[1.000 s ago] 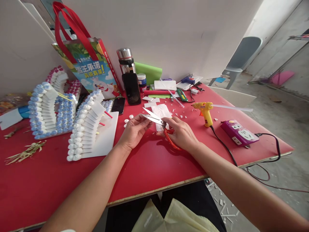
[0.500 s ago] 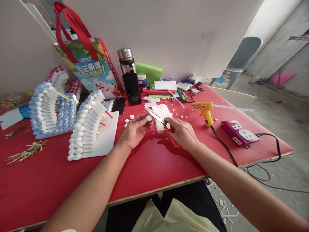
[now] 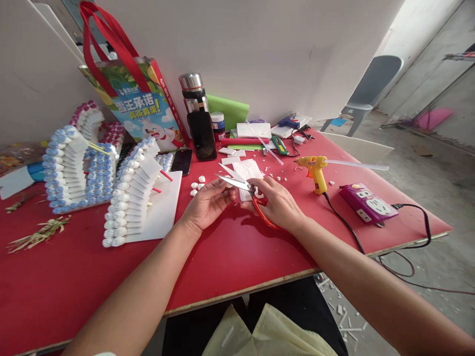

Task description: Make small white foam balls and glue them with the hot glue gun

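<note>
My right hand (image 3: 280, 202) is wrapped round the red handles of a pair of scissors (image 3: 263, 211). Their blades are parted and point left, over the fingertips of my left hand (image 3: 210, 203). Those fingertips are pinched on a small white piece, now mostly hidden by the blades and fingers. White paper sheets (image 3: 248, 169) lie just behind the scissors. Beside my left hand are several small white rolled buds (image 3: 194, 186). Left of them, a white board (image 3: 165, 217) carries a curved, stepped row of white buds (image 3: 120, 212).
A yellow glue gun (image 3: 315, 170) and purple power strip (image 3: 367, 202) with trailing cords lie right. A blue-and-white bud piece (image 3: 61, 168), bag (image 3: 144, 109), steel bottle (image 3: 193, 91) and phone (image 3: 202, 136) stand at back left. White scraps dot the red table (image 3: 237, 262).
The scissors have shifted slightly left and down, their blades parting wider over my left fingertips. The small white piece that showed there is now mostly covered.
</note>
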